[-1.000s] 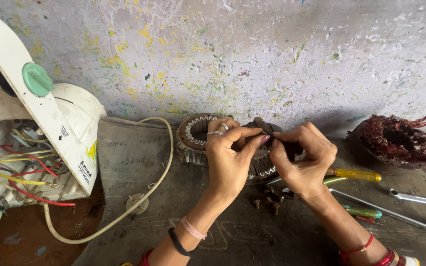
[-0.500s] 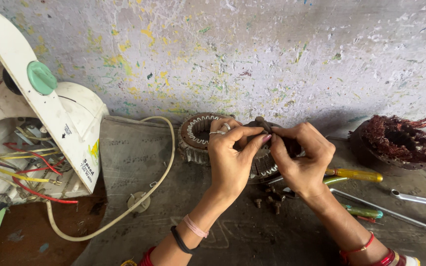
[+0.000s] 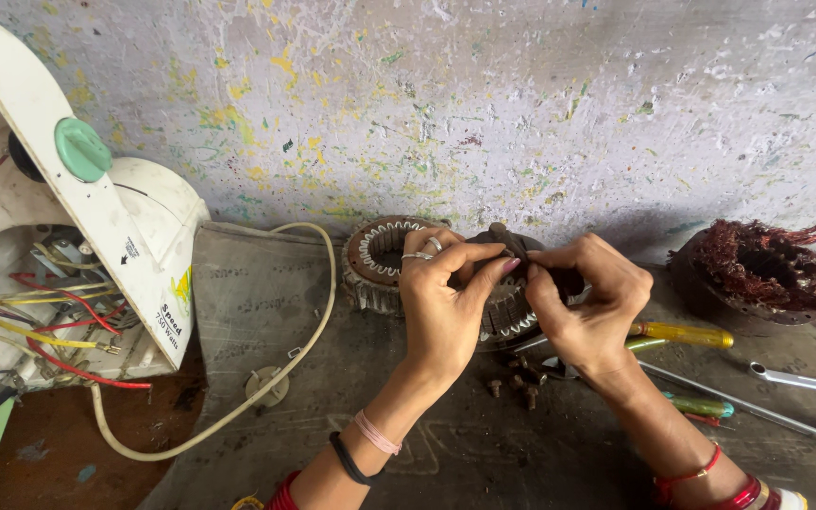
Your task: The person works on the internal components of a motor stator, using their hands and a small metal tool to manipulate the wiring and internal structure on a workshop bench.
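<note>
Both of my hands meet over a round, rusty motor stator [image 3: 378,266] that lies on the dark mat by the wall. My left hand [image 3: 446,307] pinches a small dark motor part [image 3: 507,238] with thumb and forefinger; it wears rings. My right hand [image 3: 589,307] grips the same part from the right side. A second ribbed stator ring [image 3: 510,316] shows below and between the hands, partly hidden by them. Several small rusty bolts [image 3: 517,378] lie just in front of my hands.
An opened white appliance housing [image 3: 96,217] with coloured wires [image 3: 44,331] stands at the left, its cream cord [image 3: 266,378] looping over the mat. At the right lie a copper-wound coil [image 3: 757,269], yellow-handled screwdriver [image 3: 682,333], green-handled tool [image 3: 701,406] and metal wrenches [image 3: 805,381].
My hands have stayed over the stator and keep working the small part, with only slight finger shifts. The view has drifted a little.
</note>
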